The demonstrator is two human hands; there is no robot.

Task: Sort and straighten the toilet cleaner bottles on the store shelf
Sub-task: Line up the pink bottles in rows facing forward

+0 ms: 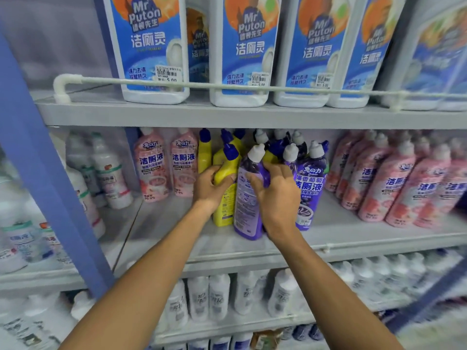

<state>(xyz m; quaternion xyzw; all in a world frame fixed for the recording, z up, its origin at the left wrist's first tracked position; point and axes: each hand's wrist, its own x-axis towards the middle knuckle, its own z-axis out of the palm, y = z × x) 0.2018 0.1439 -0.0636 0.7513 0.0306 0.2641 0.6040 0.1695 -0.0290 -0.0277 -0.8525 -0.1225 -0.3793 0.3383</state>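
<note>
On the middle shelf (353, 238) stand toilet cleaner bottles in colour groups. My left hand (211, 186) grips a yellow bottle with a blue cap (225, 208) at the front of the yellow group. My right hand (275, 193) grips a purple bottle with a white cap (246, 213), which tilts slightly left beside the yellow one. More yellow bottles (204, 152) and purple bottles (309, 188) crowd behind and to the right. Two pink bottles (153, 168) stand to the left, and several pink bottles (394, 185) fill the right side.
Large white Mr Puton bottles (242, 51) line the upper shelf behind a white guard rail (177, 83). A blue upright post (50, 178) divides off a left bay of white bottles (108, 173). White bottles (219, 296) fill the lower shelf.
</note>
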